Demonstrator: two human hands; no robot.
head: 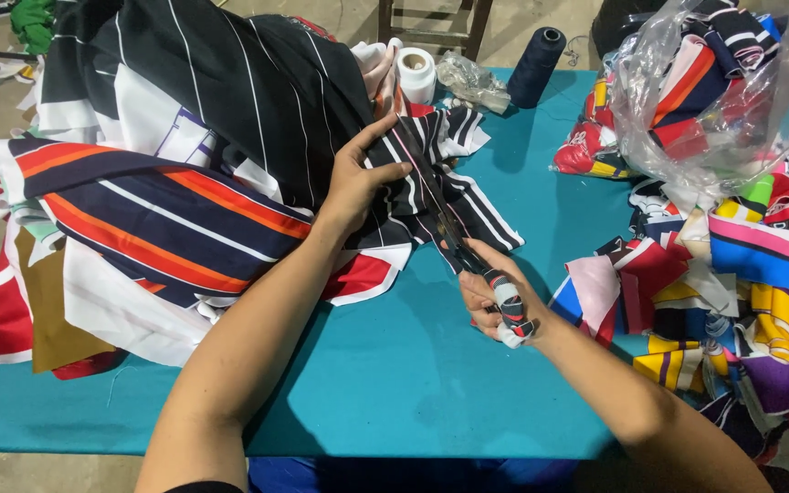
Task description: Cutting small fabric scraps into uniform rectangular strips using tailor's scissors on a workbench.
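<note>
My left hand (355,178) pinches the edge of a black cloth with white stripes (257,91), holding it taut above the teal table (413,383). My right hand (497,304) grips a pair of scissors (454,239) by handles wrapped in cloth strips. The blades point up and away along the cloth edge, toward my left hand. A narrow striped piece of the same cloth (468,205) lies under the blades.
A heap of striped fabric in navy, orange, white and red (139,228) fills the left. Colourful cloth scraps (741,274) and a clear plastic bag of scraps (714,91) lie right. A white thread spool (415,73) and a dark thread cone (535,66) stand behind.
</note>
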